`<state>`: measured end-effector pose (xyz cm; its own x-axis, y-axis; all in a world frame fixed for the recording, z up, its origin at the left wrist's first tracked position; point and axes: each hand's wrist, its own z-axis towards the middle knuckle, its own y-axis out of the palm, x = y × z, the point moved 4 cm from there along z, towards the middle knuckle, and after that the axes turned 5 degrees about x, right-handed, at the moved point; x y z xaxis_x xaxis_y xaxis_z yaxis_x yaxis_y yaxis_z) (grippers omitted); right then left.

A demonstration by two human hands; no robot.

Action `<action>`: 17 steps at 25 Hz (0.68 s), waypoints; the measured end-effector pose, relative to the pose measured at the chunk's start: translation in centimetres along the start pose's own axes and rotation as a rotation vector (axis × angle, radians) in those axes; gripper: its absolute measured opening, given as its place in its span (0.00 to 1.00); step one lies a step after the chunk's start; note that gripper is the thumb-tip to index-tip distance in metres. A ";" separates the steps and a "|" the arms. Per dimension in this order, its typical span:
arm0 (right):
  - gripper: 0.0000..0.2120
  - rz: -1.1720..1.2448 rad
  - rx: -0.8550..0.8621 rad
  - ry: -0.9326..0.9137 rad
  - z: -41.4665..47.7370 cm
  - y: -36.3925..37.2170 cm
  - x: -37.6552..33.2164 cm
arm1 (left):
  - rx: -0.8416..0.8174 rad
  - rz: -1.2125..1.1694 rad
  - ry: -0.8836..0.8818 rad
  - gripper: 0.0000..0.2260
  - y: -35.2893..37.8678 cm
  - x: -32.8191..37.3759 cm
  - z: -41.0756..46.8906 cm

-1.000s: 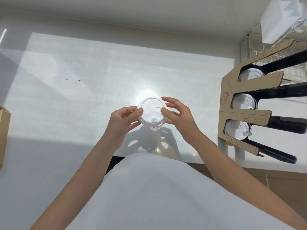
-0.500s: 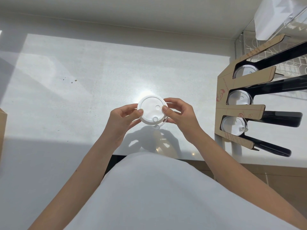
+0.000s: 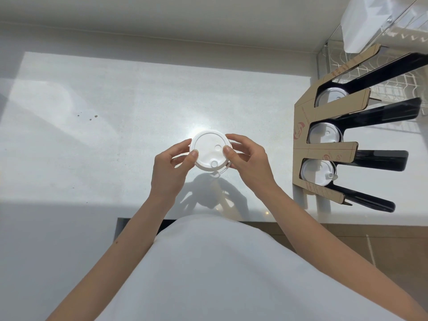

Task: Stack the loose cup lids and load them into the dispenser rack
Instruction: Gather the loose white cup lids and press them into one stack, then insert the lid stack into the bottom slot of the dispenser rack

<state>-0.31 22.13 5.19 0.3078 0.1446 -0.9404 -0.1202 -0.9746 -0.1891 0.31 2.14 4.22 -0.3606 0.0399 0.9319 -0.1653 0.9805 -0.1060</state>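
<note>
A white countertop (image 3: 115, 100) filled most of the view, sunlit across its middle and shaded along its left and near edges. At its right end stood a cardboard-and-black dispenser rack (image 3: 301, 135) with three slots, each showing a white lid: one in the far slot (image 3: 330, 98), one in the middle slot (image 3: 324, 133) and one in the near slot (image 3: 316, 171). Beyond the rack lay a white wire rack (image 3: 393, 89). The person's white shirt (image 3: 220, 262) filled the bottom. Both bare forearms reached forward to the middle of the counter, where the left hand (image 3: 170, 167) and right hand (image 3: 250, 161) were each closed on opposite edges of a white cup lid stack (image 3: 208, 150), held above the counter with thumbs on top. Small dark crumbs (image 3: 90, 117) dotted the counter to the left.
</note>
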 end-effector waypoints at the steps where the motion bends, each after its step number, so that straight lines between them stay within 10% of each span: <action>1: 0.13 -0.027 0.020 -0.016 -0.1 -0.2 0.0 | 0.008 -0.010 0.002 0.18 0.3 0.0 0.0; 17: 0.12 -0.103 0.548 -0.108 -4.9 -7.8 -3.6 | -0.290 -0.072 0.124 0.08 7.5 6.3 -1.3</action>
<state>4.13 28.39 11.48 0.2490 0.2794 -0.9273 -0.5755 -0.7274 -0.3737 -2.04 10.02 9.73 -0.2395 -0.0254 0.9706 0.0883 0.9949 0.0478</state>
